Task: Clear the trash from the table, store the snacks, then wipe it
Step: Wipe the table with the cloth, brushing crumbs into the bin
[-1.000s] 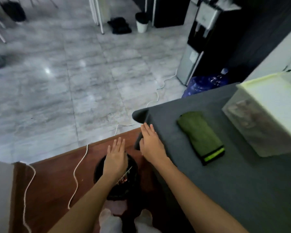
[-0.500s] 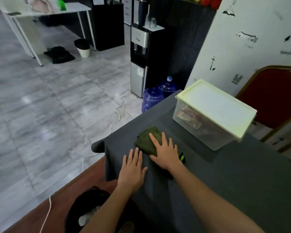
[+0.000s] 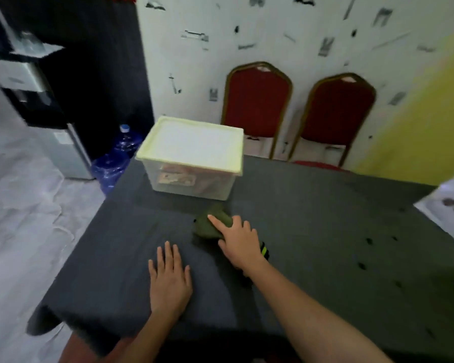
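**Head view: right hand on the cloth, left hand flat on the table**

From the head camera we see our right hand [image 3: 240,243] resting on the folded olive-green cleaning cloth [image 3: 210,225], fingers spread and mostly straight, the index finger stretched forward over the fabric. We cannot tell whether the thumb curls under the edge. The cloth lies near the middle of the dark grey cloth-covered table [image 3: 325,231]. Its long axis runs from the far left toward the near right: the plain green end points toward the box, and the end with a black and bright-green stripe shows just past our wrist, nearer to us.

Our left hand [image 3: 169,280] lies palm down on the bare table surface, fingers straight and close together, holding nothing, a little apart from the cloth.

The clear plastic storage box with a pale yellow lid [image 3: 194,155] stands closed at the far left of the table, just beyond the cloth, with snack packets dimly visible through its wall. Two red chairs with gold frames [image 3: 257,106] stand against the wall behind the table.
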`<state>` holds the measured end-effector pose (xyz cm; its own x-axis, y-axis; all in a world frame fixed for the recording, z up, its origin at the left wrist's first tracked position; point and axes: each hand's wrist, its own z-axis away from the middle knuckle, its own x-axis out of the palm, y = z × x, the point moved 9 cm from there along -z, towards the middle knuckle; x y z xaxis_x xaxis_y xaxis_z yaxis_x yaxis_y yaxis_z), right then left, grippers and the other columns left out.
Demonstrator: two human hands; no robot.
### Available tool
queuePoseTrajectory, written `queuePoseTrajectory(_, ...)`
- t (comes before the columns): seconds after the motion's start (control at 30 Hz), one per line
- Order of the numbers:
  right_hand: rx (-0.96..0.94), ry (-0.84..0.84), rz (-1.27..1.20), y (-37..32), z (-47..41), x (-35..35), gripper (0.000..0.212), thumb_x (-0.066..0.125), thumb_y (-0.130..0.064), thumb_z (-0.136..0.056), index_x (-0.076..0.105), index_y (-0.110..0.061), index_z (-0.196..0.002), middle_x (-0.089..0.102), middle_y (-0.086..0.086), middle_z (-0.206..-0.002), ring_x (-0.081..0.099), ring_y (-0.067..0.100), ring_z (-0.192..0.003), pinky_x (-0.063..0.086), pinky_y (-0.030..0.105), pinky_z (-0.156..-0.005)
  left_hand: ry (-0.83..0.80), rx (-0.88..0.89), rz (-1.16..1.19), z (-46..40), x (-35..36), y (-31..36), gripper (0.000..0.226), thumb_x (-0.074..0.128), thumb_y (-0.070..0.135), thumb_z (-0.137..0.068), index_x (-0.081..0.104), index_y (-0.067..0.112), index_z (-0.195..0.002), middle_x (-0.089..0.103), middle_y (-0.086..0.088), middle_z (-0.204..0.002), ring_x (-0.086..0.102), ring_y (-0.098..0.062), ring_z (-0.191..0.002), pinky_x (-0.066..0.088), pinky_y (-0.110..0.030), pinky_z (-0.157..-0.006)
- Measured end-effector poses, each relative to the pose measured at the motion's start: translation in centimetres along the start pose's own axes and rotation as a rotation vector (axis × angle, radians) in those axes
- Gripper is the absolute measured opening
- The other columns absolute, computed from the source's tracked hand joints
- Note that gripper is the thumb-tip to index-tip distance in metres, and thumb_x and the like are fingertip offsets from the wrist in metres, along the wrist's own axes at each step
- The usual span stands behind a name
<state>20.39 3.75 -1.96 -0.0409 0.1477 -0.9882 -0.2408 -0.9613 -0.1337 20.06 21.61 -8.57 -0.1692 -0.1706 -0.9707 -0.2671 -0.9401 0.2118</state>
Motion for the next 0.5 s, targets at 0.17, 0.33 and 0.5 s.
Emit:
queuePoseTrajectory(0.17, 0.341, 0.033, 0.025, 15.1, 7.1, -2.6, 0.068, 0.050, -0.041, -0.091, 0.009, -0.058, -0.143, 0.038, 0.011, -0.130, 0.047, 0.035, -0.108, 0.042, 0.048, -0.091, -0.033, 0.370, 0.010, 0.8, 0.9, 11.2, 0.080, -0.010, 0.046, -0.082, 0.013, 0.010, -0.150, 0.003, -0.010, -0.159, -0.001, -0.027, -0.147, -0.004, -0.044, -0.116)
queuePoseTrajectory(0.33, 0.621, 0.003, 0.024, 26.7, 15.8, -3.1, 0.065, 0.045, -0.043, -0.093, 0.006, -0.058, -0.143, 0.037, 0.011, -0.133, 0.045, 0.034, -0.114, 0.040, 0.047, -0.094, -0.111, 0.589, -0.004, 3.1, 3.3, 20.3, 0.061, 0.012, 0.043, -0.098, 0.008, 0.010, -0.150, 0.000, -0.009, -0.159, -0.007, -0.026, -0.146, -0.006, -0.043, -0.117)
queuePoseTrajectory(0.5, 0.684, -0.016, 0.085, 32.1, 21.1, -2.7, 0.068, 0.046, -0.044, -0.093, 0.001, -0.058, -0.143, 0.036, 0.010, -0.136, 0.046, 0.033, -0.113, 0.041, 0.046, -0.092, -0.156, 0.737, -0.053, 4.7, 5.2, 28.3, 0.061, 0.015, 0.042, -0.099, 0.001, 0.013, -0.151, -0.007, -0.007, -0.160, -0.011, -0.024, -0.146, -0.011, -0.041, -0.115)
